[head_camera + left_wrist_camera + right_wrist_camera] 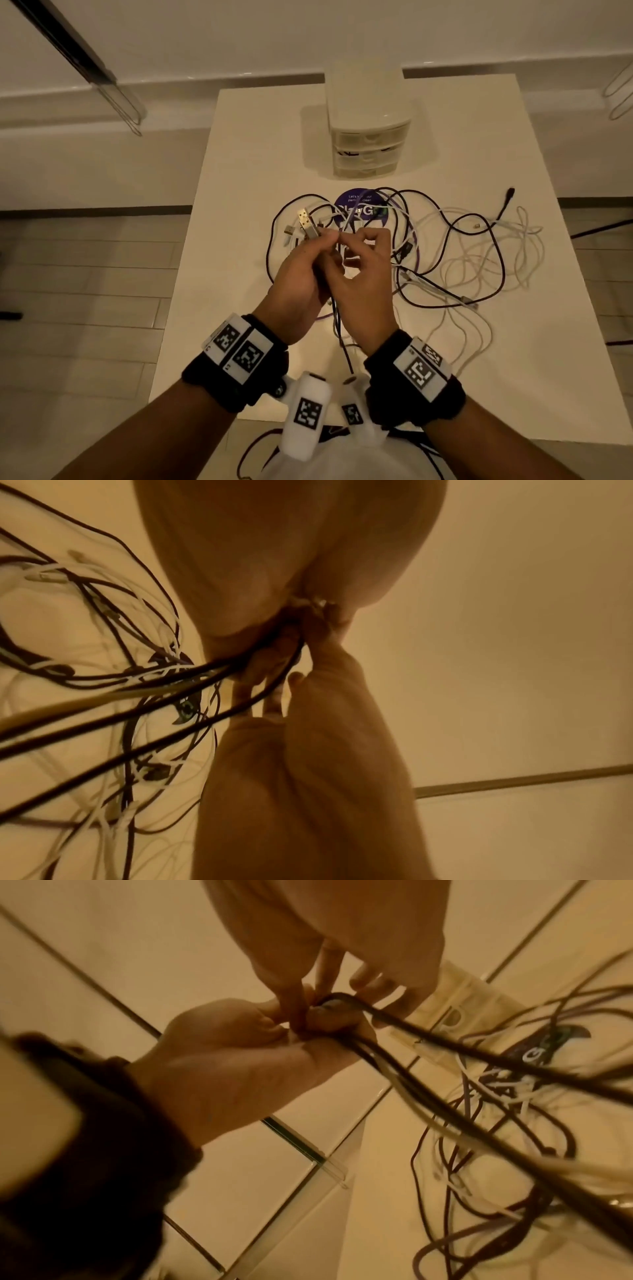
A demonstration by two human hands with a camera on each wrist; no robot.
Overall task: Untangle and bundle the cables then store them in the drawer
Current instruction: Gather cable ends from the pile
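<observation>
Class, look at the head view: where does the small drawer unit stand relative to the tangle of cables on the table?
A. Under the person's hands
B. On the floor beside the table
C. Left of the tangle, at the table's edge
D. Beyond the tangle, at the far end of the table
D: the drawer unit stands on the table beyond the cables, its drawers all pushed in.

Two bare forearms, each wrapped at the wrist in a wide black fabric band. The left hand (297,284) sits beyond a black wrist band (236,370) carrying a white plate with two square black-and-white coded markers. The right hand (363,277) has a matching black band (416,380), its white plate also showing two such markers. A white cylindrical housing (306,416) under each wrist bears another marker.
</observation>
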